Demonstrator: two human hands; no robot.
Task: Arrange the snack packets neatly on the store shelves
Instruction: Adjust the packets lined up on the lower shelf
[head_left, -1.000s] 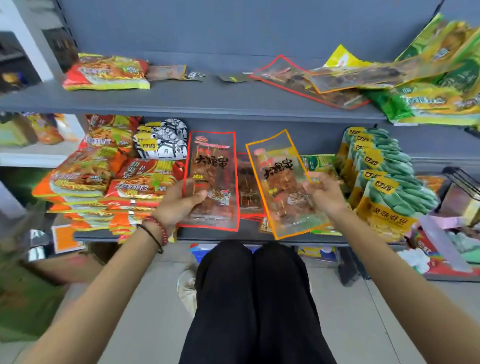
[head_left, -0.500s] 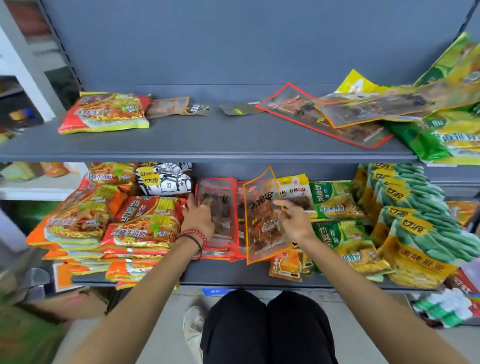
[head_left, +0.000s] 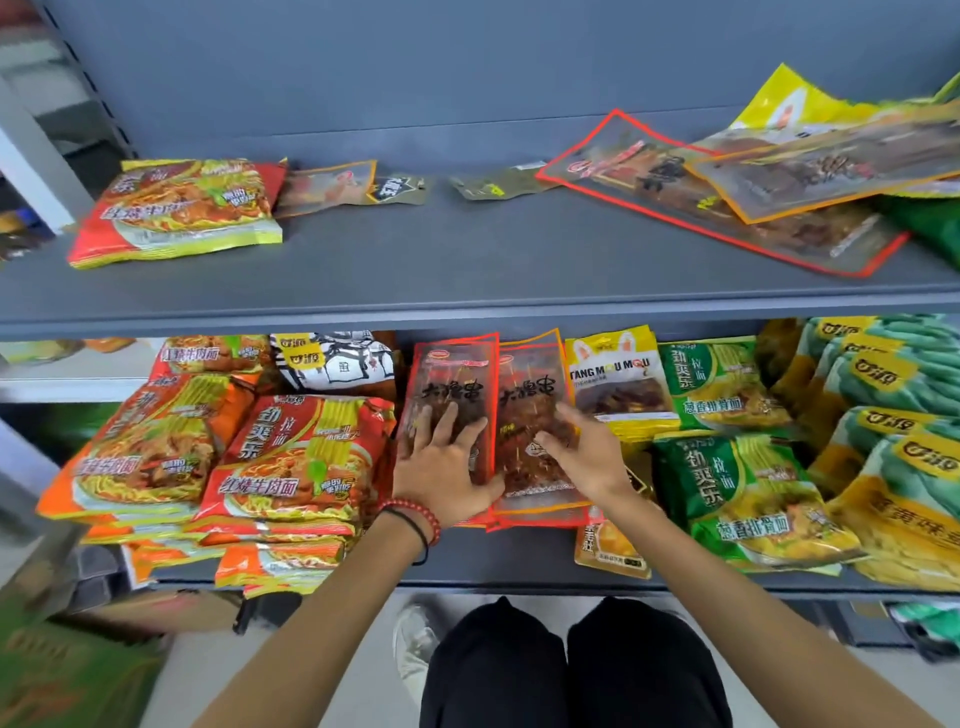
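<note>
**Item: two clear skewer packets, middle of the lower shelf.** The red-edged packet (head_left: 451, 400) and the orange-edged packet (head_left: 527, 400) lie side by side on a small pile (head_left: 540, 521) of the same kind. Their long edges touch and their tops point to the far side. This looks like a pairing, so that like goods share one stack.

**Left hand (head_left: 441, 470).** Fingers are straight and spread, and the palm lies flat on the red-edged packet. It presses without gripping, probably to flatten the packet and stop it sliding.

**Right hand (head_left: 589, 457).** Fingers are straight and apart, resting on the orange-edged packet with nothing clasped. It is likely nudging the packet square against its neighbour.

**Lower shelf (head_left: 519, 566).**
- Red noodle packets (head_left: 301, 457) are stacked just left of the pile and overhang the near edge.
- A yellow packet (head_left: 618, 384) sits just right of the pile.
- Green noodle packets (head_left: 737, 488) lie beyond it.
- Green-and-yellow bags (head_left: 893, 374) are at the far right.

**Upper shelf (head_left: 415, 270).**
- One noodle packet (head_left: 182, 208) lies at the left.
- Small packets (head_left: 395, 187) are in the middle.
- More skewer packets (head_left: 727, 208) lie crooked at the right. These look unsorted and likely belong on the pile below.
</note>
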